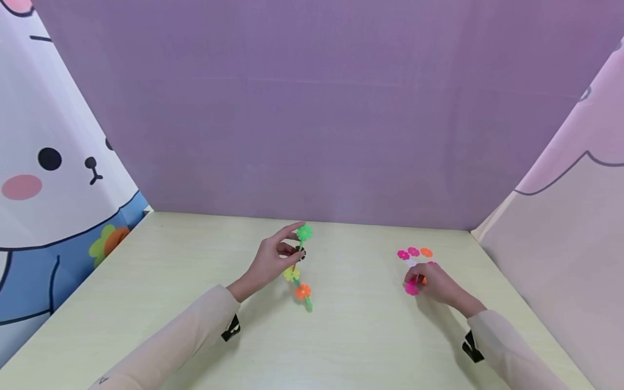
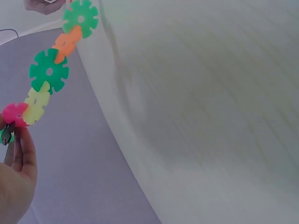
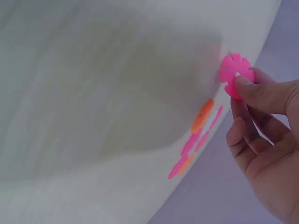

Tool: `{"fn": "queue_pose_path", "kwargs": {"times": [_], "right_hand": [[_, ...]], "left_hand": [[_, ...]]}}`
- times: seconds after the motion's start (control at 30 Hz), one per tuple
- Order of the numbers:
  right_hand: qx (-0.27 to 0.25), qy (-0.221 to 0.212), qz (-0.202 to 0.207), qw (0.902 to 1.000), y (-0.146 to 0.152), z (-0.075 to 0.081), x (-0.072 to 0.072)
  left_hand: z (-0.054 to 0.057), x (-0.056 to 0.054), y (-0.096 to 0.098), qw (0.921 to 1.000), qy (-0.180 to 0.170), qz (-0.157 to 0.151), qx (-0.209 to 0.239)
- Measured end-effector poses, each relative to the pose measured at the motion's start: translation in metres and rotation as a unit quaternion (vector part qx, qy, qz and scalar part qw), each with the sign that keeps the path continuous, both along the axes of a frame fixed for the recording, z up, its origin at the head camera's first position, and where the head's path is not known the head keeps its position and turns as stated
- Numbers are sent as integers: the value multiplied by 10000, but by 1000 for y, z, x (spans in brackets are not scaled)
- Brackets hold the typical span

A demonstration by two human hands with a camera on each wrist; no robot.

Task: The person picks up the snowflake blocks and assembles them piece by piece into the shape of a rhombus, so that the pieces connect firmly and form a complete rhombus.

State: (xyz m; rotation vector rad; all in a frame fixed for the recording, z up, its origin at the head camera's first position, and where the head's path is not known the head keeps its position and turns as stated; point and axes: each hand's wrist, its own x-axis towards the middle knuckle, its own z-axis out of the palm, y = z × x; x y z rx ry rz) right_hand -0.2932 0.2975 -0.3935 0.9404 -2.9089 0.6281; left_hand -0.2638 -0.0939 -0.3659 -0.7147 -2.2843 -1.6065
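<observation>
My left hand (image 1: 275,255) pinches a chain of interlocking notched plastic discs between thumb and fingers. In the left wrist view, green discs (image 2: 49,71), an orange disc (image 2: 66,44), a yellow disc (image 2: 36,103) and a pink disc (image 2: 15,114) are slotted together. A dark disc (image 2: 7,133) lies at the fingertips, and a green disc (image 1: 304,233) tops the chain in the head view. To the right, my right hand (image 1: 435,283) pinches a single pink disc (image 3: 231,74) by thumb and finger, raised off the table.
Several loose discs lie beyond the right hand, among them a pink disc (image 1: 403,254), an orange disc (image 1: 426,252) and a whitish disc (image 1: 411,262). The pale table (image 1: 356,336) meets a purple panel (image 1: 312,119) at the back, with printed cloth (image 1: 53,135) at the left.
</observation>
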Motion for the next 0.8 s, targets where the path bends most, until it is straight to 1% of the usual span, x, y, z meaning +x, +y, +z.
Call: {"fn": "queue_pose_path", "kwargs": {"times": [0.1,0.23,0.37,0.5,0.67,0.8], "right_hand": [[-67,-56,91,9999,-1,5,-2],[-335,76,27,9994,-6,10,-4],[-920,434,-153,9947,-18,11,-7],[-1565,754,-337,9842,-34,13,-8],[-2113,605,-550,9740,-56,17,-6],[-2351,508,-607,9687,-74,18,-5]], "left_hand": [[-8,-7,-2,10000,-8,15,33],[-11,-9,-3,9999,-17,-50,115],[-11,-9,-3,9998,-28,-102,187],[-11,-10,-2,9997,-7,-122,219],[-10,-9,0,9998,-8,-24,182],[0,-2,3,9998,-26,-2,173]]}}
